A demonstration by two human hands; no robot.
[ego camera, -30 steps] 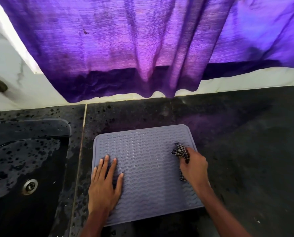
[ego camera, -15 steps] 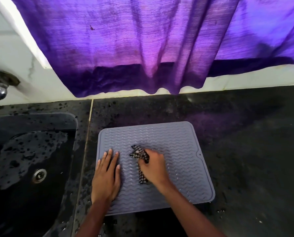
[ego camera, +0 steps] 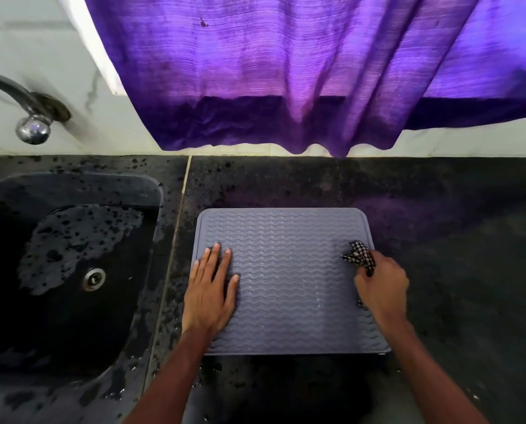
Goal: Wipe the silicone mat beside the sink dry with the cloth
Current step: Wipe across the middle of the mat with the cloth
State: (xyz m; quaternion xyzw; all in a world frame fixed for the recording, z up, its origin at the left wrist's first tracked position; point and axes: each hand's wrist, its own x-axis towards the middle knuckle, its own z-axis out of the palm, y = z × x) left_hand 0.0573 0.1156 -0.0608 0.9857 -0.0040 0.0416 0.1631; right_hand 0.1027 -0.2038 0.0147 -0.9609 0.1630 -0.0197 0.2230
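A grey silicone mat [ego camera: 289, 270] with wavy ridges lies flat on the dark counter, just right of the sink. My left hand [ego camera: 209, 292] rests palm down on the mat's left part, fingers spread. At the mat's right edge my right hand [ego camera: 382, 289] is closed around a bunched black-and-white checked cloth [ego camera: 358, 257]. The cloth sticks out past my fingers and touches the mat. Small wet glints show on the mat's middle and lower right.
A black sink [ego camera: 71, 264] with a steel drain [ego camera: 94, 279] and wet patches sits left. A tap [ego camera: 26, 114] juts from the white wall. A purple curtain [ego camera: 286, 71] hangs over the counter's back edge. Dark speckled counter [ego camera: 454, 255] spreads to the right.
My right hand swept the cloth from the mat's right side to its middle, then back to the right edge. My left hand stayed pressed on the mat. The view shifted slightly.
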